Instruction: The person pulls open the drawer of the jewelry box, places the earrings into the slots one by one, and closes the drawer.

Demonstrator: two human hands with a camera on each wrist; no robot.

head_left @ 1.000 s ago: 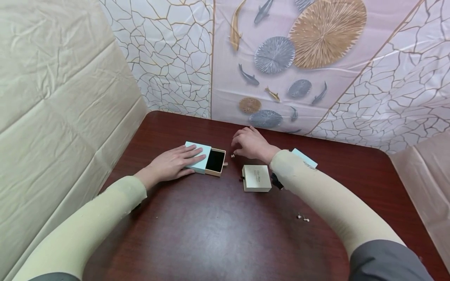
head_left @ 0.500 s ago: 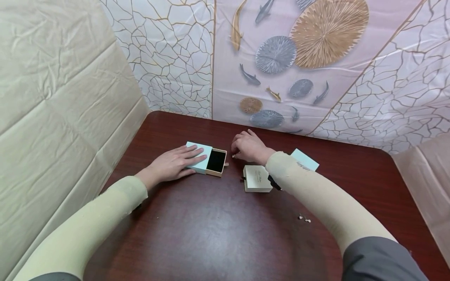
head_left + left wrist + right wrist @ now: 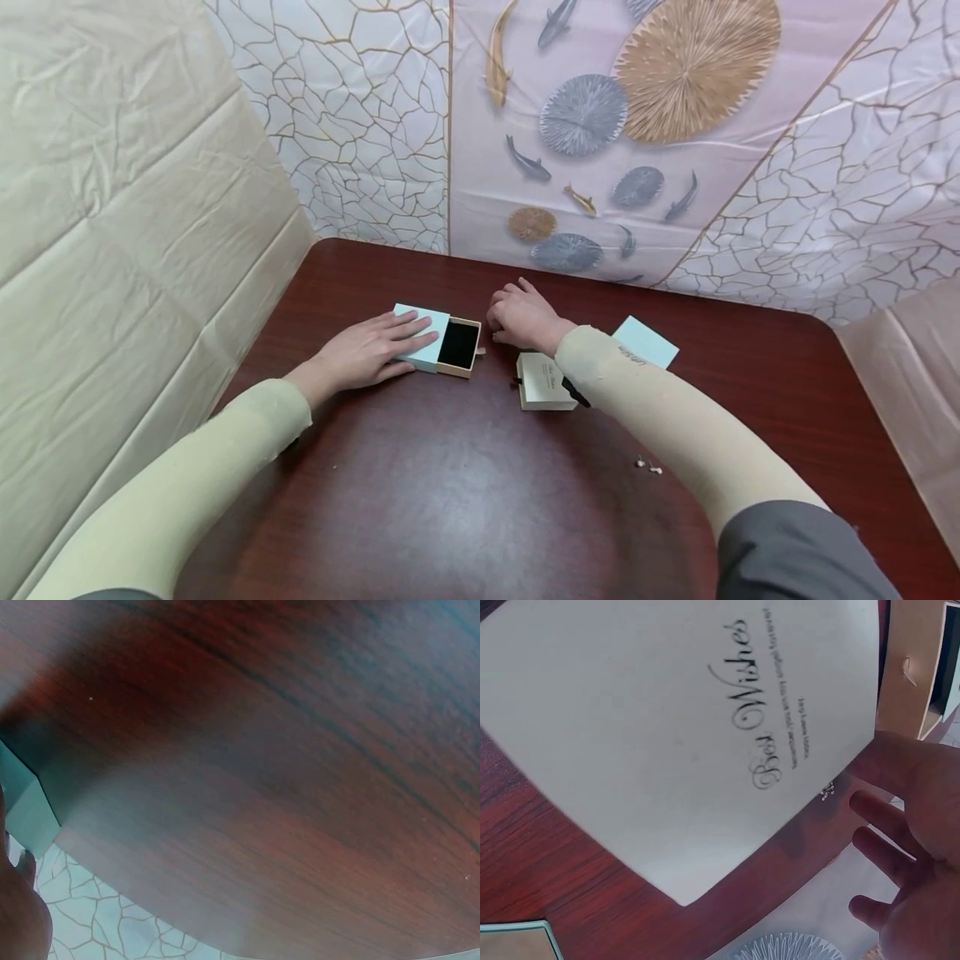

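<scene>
My left hand [image 3: 367,348] lies with straight fingers on the light-blue sleeve of a small drawer box [image 3: 437,322]. Its drawer [image 3: 459,344], lined in black, is pulled partway out on the right. To the right of that drawer, my right hand [image 3: 522,318] is low over the table with bent fingers. A small white-beaded earring-like piece [image 3: 827,791] shows near its thumb and fingertips in the right wrist view; whether they pinch it cannot be told. Below that hand sits a cream box [image 3: 542,382] printed "Best Wishes" [image 3: 750,705], partly hidden by the right forearm.
Two tiny whitish pieces [image 3: 648,467] lie on the dark red-brown table [image 3: 450,500] near the right forearm. A flat light-blue piece [image 3: 647,341] lies behind that arm. Patterned cloth [image 3: 585,192] hangs along the table's far edge.
My right hand has shifted slightly left, toward the open drawer, and the small piece at its fingertips is now hidden in the head view. The left hand stays on the blue sleeve.
</scene>
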